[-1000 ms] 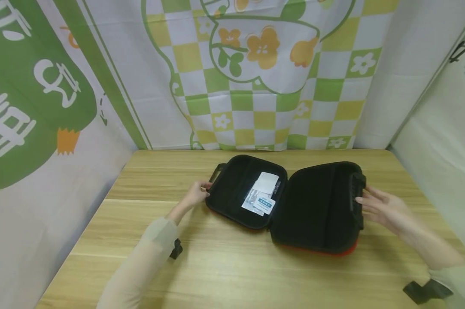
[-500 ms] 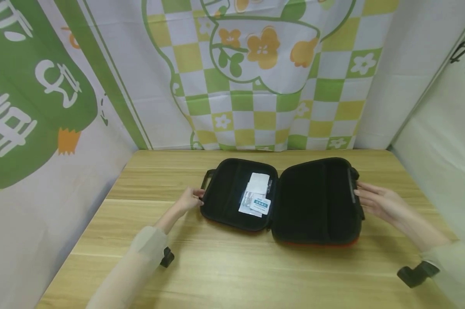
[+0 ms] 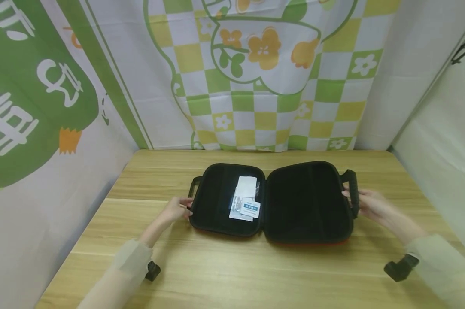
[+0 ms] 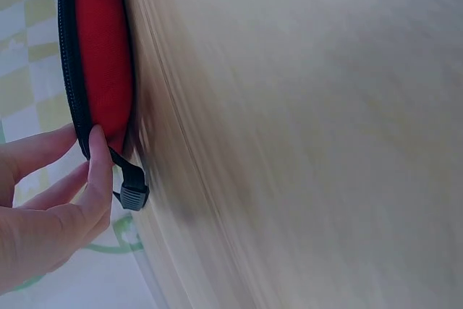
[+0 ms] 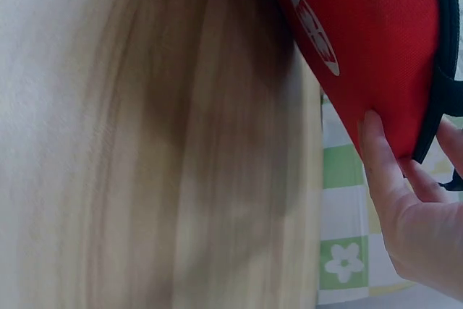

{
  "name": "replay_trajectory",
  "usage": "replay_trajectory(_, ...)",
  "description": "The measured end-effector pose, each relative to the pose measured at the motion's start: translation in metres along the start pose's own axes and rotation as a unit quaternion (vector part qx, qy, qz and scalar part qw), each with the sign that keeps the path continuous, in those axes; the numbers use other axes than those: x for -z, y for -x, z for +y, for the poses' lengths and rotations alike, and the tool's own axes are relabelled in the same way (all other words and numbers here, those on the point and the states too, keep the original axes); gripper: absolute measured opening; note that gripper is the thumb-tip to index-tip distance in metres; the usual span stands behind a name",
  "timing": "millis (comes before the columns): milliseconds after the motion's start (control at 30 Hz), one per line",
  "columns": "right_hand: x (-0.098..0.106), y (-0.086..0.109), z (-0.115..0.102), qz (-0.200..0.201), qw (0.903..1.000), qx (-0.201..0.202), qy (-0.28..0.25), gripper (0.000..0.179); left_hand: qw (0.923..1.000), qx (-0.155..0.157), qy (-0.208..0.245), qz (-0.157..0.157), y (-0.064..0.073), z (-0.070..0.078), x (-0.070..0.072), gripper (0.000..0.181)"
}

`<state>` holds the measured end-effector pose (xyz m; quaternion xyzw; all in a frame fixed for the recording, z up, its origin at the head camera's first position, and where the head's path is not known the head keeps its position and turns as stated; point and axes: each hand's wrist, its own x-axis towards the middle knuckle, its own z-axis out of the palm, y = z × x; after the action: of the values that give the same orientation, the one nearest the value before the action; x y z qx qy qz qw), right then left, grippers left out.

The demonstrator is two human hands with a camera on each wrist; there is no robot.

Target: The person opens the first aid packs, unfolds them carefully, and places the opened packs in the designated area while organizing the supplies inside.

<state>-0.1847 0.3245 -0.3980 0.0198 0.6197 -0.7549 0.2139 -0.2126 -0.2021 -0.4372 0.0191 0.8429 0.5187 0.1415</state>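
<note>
Left hand (image 3: 174, 209): thumb and fingers pinching the near-side rim of the open case's left half.
Right hand (image 3: 374, 207): pinching the opposite rim, beside the upright handle (image 3: 354, 192).
Case (image 3: 294, 206): spread open between the hands; black lining, red shell.
Packets (image 3: 245, 209): inside the case, nearer the left hand.
Table (image 3: 255, 274): below both hands.
Printed cloth (image 3: 263, 98): beyond both hands.

The case (image 3: 290, 206) is black inside, with a red shell (image 4: 105, 48) bearing a white oval emblem (image 5: 315, 32), and carries whitish packets (image 3: 241, 205), one with a blue-green label (image 3: 250, 207). Yellowish-brown streaked wood grain covers the counter (image 3: 232, 274), and the cloth (image 3: 243, 103) along its far edge is white, patterned with green and yellow checks, white blossoms and orange flowers. Both sleeves (image 3: 129, 259) are pale cream.
</note>
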Motion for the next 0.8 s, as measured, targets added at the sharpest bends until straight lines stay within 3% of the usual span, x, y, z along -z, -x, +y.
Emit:
replay_trajectory(200, -0.003, -0.005, 0.011, 0.019, 0.9983, -0.016, 0.053, 0.018, 1.0, 0.003, -0.001, 0.005, 0.003, -0.012, 0.009, 0.05)
replay_trajectory(433, -0.003, -0.012, 0.023, 0.013, 0.9984, -0.024, 0.049, 0.015, 0.9999, 0.005, -0.008, 0.011, 0.01, -0.014, 0.014, 0.05)
replay_trajectory(633, -0.003, -0.016, 0.031, 0.003, 0.9978, -0.031, 0.058, 0.05, 0.9999, -0.002, -0.007, 0.011, 0.015, -0.014, 0.016, 0.05)
replay_trajectory(800, -0.002, -0.018, 0.038, -0.01, 0.9985, -0.036, 0.04, 0.054, 1.0, 0.0, 0.001, 0.008, 0.017, -0.015, 0.018, 0.05)
